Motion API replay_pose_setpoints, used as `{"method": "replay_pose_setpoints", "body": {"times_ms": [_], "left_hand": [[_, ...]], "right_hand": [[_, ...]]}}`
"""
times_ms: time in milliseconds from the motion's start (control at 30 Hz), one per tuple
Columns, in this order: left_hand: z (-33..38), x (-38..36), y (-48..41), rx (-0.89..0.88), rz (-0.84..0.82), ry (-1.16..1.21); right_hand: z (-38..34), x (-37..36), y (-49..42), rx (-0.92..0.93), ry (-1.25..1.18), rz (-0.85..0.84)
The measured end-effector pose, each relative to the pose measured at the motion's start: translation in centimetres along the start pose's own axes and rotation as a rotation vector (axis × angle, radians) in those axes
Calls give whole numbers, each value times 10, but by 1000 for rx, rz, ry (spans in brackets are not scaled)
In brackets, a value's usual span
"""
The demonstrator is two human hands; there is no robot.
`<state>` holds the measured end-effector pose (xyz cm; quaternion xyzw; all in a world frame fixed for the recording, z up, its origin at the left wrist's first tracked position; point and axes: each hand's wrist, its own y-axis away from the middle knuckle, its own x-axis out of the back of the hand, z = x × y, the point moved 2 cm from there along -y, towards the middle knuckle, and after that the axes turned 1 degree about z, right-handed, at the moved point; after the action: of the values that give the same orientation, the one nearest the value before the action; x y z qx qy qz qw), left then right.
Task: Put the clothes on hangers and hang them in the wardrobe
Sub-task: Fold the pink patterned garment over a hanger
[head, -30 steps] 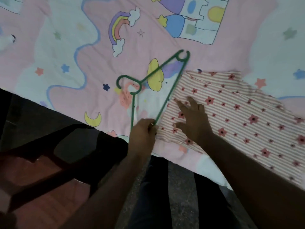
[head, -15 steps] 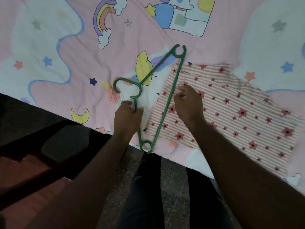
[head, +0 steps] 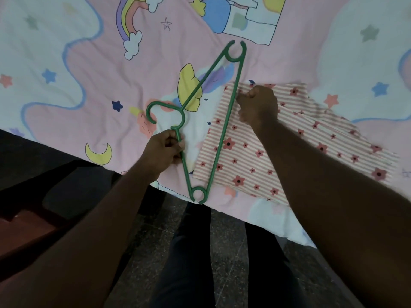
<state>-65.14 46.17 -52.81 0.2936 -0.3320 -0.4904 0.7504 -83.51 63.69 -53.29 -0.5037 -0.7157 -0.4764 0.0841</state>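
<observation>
- No brand, label or readable writing shows on anything in view.
- The green plastic clothes hanger (head: 224,130) is a thin triangular frame with an open ring at each shoulder end and a curled hook; it lies flat on the bed, hook pointing left, one ring at the bed's near edge and the other further up the sheet.
- The folded garment of pink-and-white striped cloth with red flowers (head: 266,156) lies flat on the bed to the right of the hanger; the hanger's long bar lies across its left edge.
- The left hand (head: 163,151) has its fingers curled round the hanger's neck, just below the hook.
- The right hand (head: 258,105) is bunched on the garment's upper left corner, beside the long bar, fingers curled and pinching the cloth there.
- The bed carries a pink-and-white cartoon sheet (head: 89,85) printed with a rainbow, clouds, stars, a yellow moon and a castle.
- Below the bed's edge are a dark speckled floor (head: 226,241) and the person's legs in dark trousers (head: 189,263).
</observation>
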Motion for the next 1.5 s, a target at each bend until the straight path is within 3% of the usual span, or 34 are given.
{"method": "replay_pose_setpoints", "body": {"times_ms": [100,233,367,433,533,700,833,933,1133,1333,1500], "left_hand": [[1,-1,-5,-12,-9,-52],[0,0,-12,-32,20,-96],[-1,-1,-13,-47,48,-122],[-1,-1,-12,-66,58,-153],[-1,-1,-11,-111,82,-221],[3,-6,-12,-182,136,-434],[9,-10,-11,-201,182,-584],[12,-12,-10,-184,153,-626],[22,-22,-4,-76,6,-363],[39,-62,6,-83,-3,-298],[41,-101,21,-78,-61,-207]], "right_hand": [[-2,4,-2,5,5,-69],[-2,9,9,1,-177,-61],[-8,5,36,270,40,178],[-17,-6,50,285,127,63],[-25,-27,53,162,274,-132],[-28,-49,52,141,484,-185],[-25,-53,52,12,367,-183],[-22,-46,52,22,263,-173],[-16,-24,61,122,145,-236],[-6,21,82,311,14,-223],[36,116,117,265,-430,-158]]}}
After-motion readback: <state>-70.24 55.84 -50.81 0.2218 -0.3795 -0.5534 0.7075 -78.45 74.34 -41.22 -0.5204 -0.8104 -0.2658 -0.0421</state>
